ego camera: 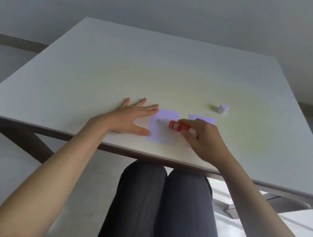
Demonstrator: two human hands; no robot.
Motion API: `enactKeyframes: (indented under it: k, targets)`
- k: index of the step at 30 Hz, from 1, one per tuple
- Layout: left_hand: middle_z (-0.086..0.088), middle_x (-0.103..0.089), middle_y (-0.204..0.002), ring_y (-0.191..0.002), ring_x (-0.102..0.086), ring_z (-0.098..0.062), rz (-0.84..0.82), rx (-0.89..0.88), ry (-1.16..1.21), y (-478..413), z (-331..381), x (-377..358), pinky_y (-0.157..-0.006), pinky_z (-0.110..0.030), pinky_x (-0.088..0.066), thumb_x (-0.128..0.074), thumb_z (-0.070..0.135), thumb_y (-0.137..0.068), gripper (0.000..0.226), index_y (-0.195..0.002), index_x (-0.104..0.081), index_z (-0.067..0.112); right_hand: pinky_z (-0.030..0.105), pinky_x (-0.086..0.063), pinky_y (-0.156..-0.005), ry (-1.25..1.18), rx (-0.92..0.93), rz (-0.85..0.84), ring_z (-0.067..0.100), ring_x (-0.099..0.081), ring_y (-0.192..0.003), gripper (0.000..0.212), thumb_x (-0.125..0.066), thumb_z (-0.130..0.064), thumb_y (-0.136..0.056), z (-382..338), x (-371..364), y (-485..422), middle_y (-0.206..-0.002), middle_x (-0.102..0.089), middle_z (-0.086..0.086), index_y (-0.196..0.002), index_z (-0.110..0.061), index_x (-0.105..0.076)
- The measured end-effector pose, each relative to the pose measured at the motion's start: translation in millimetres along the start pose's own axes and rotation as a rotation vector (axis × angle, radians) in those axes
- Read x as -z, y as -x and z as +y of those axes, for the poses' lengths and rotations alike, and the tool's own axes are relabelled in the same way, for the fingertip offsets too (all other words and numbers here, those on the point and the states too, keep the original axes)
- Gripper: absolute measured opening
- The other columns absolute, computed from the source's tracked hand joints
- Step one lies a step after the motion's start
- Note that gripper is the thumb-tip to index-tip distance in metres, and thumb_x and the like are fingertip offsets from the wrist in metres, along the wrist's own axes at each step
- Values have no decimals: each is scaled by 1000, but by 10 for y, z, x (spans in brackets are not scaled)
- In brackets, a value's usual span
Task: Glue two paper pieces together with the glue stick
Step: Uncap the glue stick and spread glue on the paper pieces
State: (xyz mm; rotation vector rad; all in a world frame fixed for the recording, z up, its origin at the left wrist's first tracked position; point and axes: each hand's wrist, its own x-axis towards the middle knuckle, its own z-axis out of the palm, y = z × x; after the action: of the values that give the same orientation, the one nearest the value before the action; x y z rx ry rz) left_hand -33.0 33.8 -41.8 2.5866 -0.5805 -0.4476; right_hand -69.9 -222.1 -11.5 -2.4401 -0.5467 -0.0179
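Knees: two legs in dark grey trousers, pressed side by side, run under the near edge of the table at the bottom of the view.
Forearms: both bare, they reach up from the lower corners and cross the near edge of the table.
Table: a pale, square top on dark legs, its near edge just above the knees.
Left hand: open and flat on the table with fingers spread, holding nothing; the thumb and fingertips press the left edge of the nearer paper piece.
Left paper piece: a small white rectangle lying flat near the table's front edge, between the two hands.
Glue stick: a red tube with white markings, lying almost level and pointing left, its open end low over the middle of the left paper piece; whether the tip touches the sheet cannot be told through the blur.
Right hand: closed around the right end of the glue stick, fingers curled over the tube, knuckles up.
Right paper piece: a second white rectangle just right of the first and apart from it, largely covered by the right hand so that only its far strip shows.
Cap: a small white cylinder standing alone on the table, farther back and to the right of both paper pieces.
Background: plain grey wall beyond the far edge of the table, pale floor to either side.
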Motion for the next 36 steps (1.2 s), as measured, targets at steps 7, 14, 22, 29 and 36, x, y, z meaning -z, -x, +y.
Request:
enactKeyframes:
  k: [7,14,22,29,36]
  targets:
    - [34,-1,-147,-144,10,-3,-12,-13,-32,19,35,16,-115,-42,15,-56,53,-82,80,-148,-14,36,26,-35,-63,58,-119,132,24,-52,-66,23,-54,-16,-90,98,33,-78,-86,-67,15,-110,-11,-66]
    - [31,-2,-151,-144,12,-2,-8,-9,-30,14,20,17,-116,-42,16,-56,52,-83,80,-148,-13,36,10,-35,-60,-5,-28,-44,4,-51,-63,25,-57,-20,-90,115,133,52,-81,-61,-7,-112,-21,-67]
    - [28,-4,-154,-144,12,0,0,-11,-3,20,12,11,-116,-41,16,-57,52,-83,79,-148,-14,37,-5,-35,-63,-50,-15,-171,-24,-51,-63,24,-60,-15,-88,145,318,197,-58,-57,-40,-111,-17,-68]
    - [28,-5,-154,-144,11,-1,3,-6,-21,34,30,3,-116,-40,15,-57,48,-85,78,-148,-14,35,2,-35,-57,-26,-39,-57,-8,-52,-58,24,-59,-15,-87,91,264,195,-69,-55,-22,-108,-20,-69]
    - [28,-4,-155,-144,12,0,4,-2,-18,50,43,8,-117,-39,16,-56,50,-84,78,-148,-14,36,10,-34,-51,29,-184,314,8,-46,-54,25,-58,-14,-87,56,370,21,-64,-54,-6,-110,-15,-69]
